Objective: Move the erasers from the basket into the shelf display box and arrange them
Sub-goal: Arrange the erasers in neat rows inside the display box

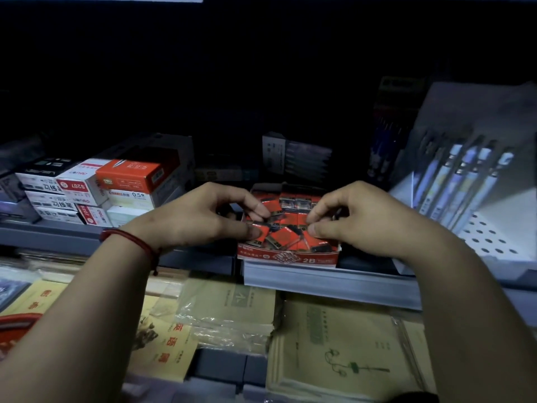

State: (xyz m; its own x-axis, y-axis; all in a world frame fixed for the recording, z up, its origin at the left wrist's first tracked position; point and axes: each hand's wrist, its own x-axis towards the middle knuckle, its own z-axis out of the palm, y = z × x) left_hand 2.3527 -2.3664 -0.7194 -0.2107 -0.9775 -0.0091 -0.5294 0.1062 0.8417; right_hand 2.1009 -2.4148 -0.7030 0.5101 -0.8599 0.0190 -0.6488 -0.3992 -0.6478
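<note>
- Left hand (pixel 200 219): over the left half of the red display box (pixel 287 257), fingers curled, thumb and forefinger pinching among the erasers (pixel 286 232) inside. Which single piece it has is too blurred to tell.
- Right hand (pixel 360 222): mirrors it over the right half of the box. Thumb and forefinger tips meet in a pinch on the erasers at the box's right side.
- Erasers: red-and-black wrapped blocks lying in the box between and under both sets of fingertips. The back row stands fairly straight; the nearer ones lie skewed at mixed angles.
- Display box: sits on the front lip of the grey shelf (pixel 319 282), directly below both hands; "2B" is printed on its front wall.
- Red string bracelet (pixel 130 239) on the left wrist.
- Basket (pixel 20 318): red rim only, well below and outboard of the left forearm, at the frame edge. Contents not visible.
- Left of the left hand: stacked pen boxes (pixel 96 193), white and orange.
- Right of the right hand: white rack of pens (pixel 459 184), tilted back.
- Beneath both forearms: yellow-green exercise books (pixel 334 344) on the lower shelf, some in clear wrap.
</note>
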